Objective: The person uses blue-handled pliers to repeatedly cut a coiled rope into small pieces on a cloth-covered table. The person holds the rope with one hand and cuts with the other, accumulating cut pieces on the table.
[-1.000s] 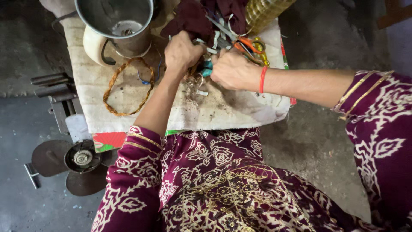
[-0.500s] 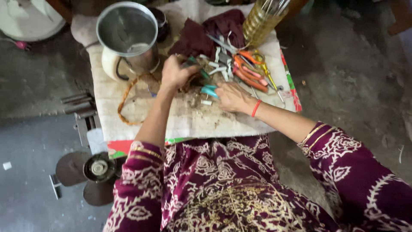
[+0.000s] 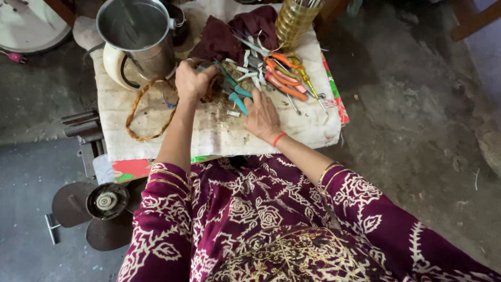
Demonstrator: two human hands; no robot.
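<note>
1. Fan parts (image 3: 99,206) lie on the grey floor at the near left: dark blades around a round hub, just beside our left knee.
2. Cloth (image 3: 219,133), pale and stained, covers the low table in front of us, with a bright patterned sheet showing under its near and right edges.
3. At the far left of the cloth stands a steel jug (image 3: 138,36) in front of a cream base with a dark handle. Near it, a loop of brown cord (image 3: 141,112) lies flat on the cloth.
4. Our left hand (image 3: 192,81) is right of the jug, closed into a fist around a dark tool whose teal handles (image 3: 237,94) stick out to the right. We cannot tell what kind of tool it is, since the fist hides its head.
5. Our right hand (image 3: 262,117) lies on the cloth just near and right of those handles, palm down, fingers spread and holding nothing. Its fingertips touch the litter of small white scraps (image 3: 233,113) beside the teal handles. A red band sits on the wrist.
6. Farther off, a dark maroon rag (image 3: 229,31) is bunched up, and right of it lie orange-handled scissors (image 3: 284,70) and pliers in a heap.
7. At the far right stands a ribbed amber glass (image 3: 295,21) with thin tools in it.
</note>
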